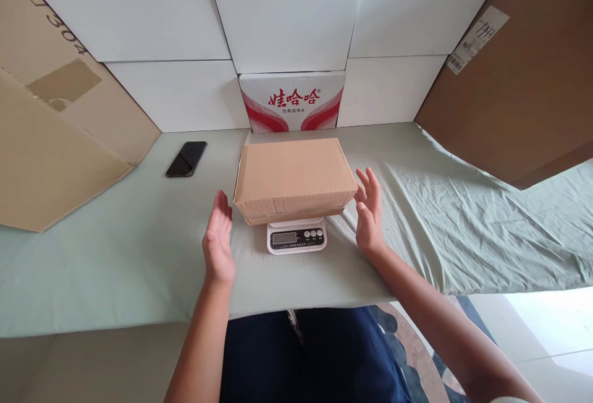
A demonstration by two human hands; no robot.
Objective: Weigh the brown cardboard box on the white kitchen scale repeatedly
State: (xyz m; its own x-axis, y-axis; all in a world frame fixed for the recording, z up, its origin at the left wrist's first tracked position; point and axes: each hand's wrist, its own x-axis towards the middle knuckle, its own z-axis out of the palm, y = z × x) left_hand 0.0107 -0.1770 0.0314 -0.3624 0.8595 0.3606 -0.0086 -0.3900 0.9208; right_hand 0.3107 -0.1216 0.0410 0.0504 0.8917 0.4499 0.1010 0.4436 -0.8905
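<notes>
1. On the worktop (pixel 157 248), the cardboard box (pixel 294 171) rests on the scale (pixel 297 240), overhanging it.
2. Left hand (pixel 218 242): flat, fingers together, just beside the box; right hand (pixel 370 220): fingers spread, contact unclear.
3. Likely step: balancing the box; the next move calls for gentle clearance.
4. Long axis runs left-right, right end slightly farther away.
</notes>
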